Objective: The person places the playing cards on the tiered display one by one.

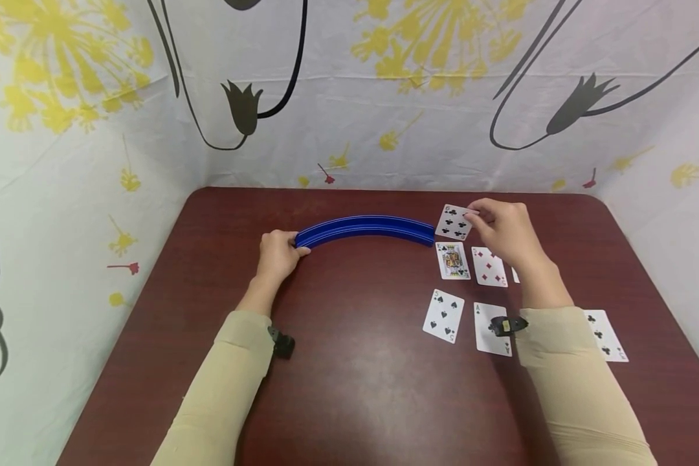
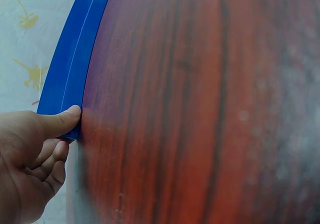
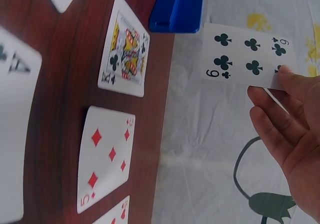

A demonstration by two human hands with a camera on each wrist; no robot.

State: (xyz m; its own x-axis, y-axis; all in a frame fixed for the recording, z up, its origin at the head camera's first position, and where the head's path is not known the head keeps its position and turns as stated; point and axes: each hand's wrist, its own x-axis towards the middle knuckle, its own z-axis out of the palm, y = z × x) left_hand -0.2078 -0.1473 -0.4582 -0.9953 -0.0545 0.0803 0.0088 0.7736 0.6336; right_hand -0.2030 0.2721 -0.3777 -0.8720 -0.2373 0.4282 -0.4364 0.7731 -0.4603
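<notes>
A long blue curved card holder [image 1: 364,226] with grooves along it lies across the far part of the table. My left hand [image 1: 276,255] pinches its left end, thumb on top in the left wrist view [image 2: 60,121]. Thumb and fingers of my right hand [image 1: 503,226] hold a six of clubs [image 1: 450,223] by one edge, just off the holder's right end. In the right wrist view the six of clubs [image 3: 242,54] faces the camera, beside the holder's end [image 3: 177,14]. Nearer on the table lie a king of clubs [image 1: 453,261] and a five of diamonds [image 1: 489,266].
A five of spades [image 1: 443,316] and an ace [image 1: 492,330] lie face up in a nearer row. A clubs card [image 1: 606,335] is partly under my right sleeve. Another red card [image 3: 115,214] is mostly hidden. Patterned cloth [image 1: 349,149] hangs behind the table.
</notes>
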